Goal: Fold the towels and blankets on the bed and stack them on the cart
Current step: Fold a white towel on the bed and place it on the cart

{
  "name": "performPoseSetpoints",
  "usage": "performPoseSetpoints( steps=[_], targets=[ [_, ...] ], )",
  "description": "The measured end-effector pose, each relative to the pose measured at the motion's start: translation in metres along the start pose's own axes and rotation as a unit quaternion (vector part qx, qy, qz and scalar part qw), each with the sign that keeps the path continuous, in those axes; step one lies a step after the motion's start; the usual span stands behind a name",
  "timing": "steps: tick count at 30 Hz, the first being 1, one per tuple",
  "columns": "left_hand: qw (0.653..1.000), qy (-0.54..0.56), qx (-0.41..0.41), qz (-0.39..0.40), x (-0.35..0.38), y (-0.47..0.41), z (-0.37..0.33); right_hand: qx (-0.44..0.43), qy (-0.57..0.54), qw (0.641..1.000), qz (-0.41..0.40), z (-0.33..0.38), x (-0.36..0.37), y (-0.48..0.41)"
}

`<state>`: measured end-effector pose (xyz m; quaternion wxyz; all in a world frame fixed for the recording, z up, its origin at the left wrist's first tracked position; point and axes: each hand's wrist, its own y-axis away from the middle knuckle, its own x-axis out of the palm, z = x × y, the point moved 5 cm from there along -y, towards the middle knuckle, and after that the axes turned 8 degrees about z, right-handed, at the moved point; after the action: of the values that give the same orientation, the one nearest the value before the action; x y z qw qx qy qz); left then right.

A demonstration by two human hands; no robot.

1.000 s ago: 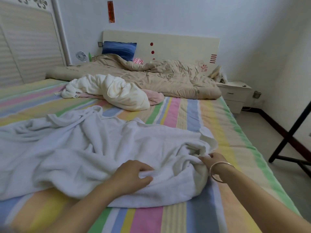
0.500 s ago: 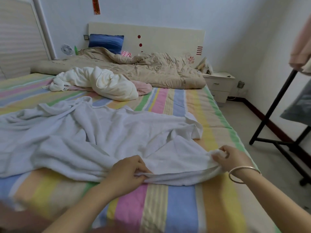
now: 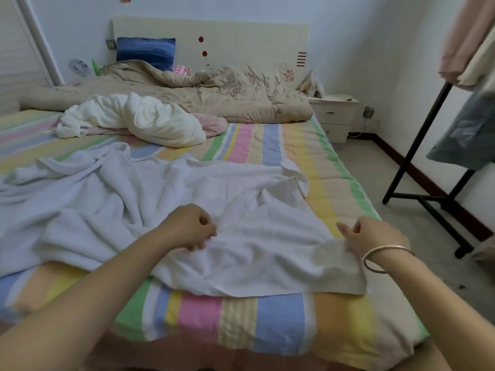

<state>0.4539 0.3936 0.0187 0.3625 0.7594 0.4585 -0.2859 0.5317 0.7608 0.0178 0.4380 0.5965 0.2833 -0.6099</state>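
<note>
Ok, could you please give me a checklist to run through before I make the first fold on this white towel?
1. Towel spread flat: not ok, its left and far parts are bunched.
2. Near right corner laid out: ok, it lies flat on the bed.
3. Left hand grip on the towel: cannot tell, fingers are curled against it.
4. Right hand grip at the right edge: cannot tell, it rests on the cloth.
5. Cream blanket out of the way: ok, it lies farther up the bed.
6. Cart ready: cannot tell, none in view.
</note>
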Motion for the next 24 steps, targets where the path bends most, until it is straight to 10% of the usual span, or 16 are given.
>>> performPoseSetpoints(
  steps=[5, 13, 16, 21, 24],
  targets=[
    [0.991, -0.018, -0.057, -0.116, -0.029, -0.065, 0.028, -0.074, -0.039, 0.996, 0.011, 0.049, 0.006, -0.047],
    [0.984, -0.096, -0.144, -0.047, -0.006, -0.169, 0.042, -0.109, -0.143, 0.972, 0.152, 0.114, 0.045, -0.145],
    [0.976, -0.128, -0.127, -0.125, -0.028, -0.231, 0.032, -0.068, -0.255, 0.959, 0.101, 0.107, 0.043, -0.205],
    [0.943, -0.06, -0.024, -0.326, -0.089, -0.339, -0.02, 0.062, -0.579, 0.813, 0.019, 0.071, 0.018, -0.31],
    [0.943, -0.033, 0.066, -0.325, -0.089, -0.396, -0.067, 0.06, -0.538, 0.838, -0.069, 0.05, 0.001, -0.385]
  ],
)
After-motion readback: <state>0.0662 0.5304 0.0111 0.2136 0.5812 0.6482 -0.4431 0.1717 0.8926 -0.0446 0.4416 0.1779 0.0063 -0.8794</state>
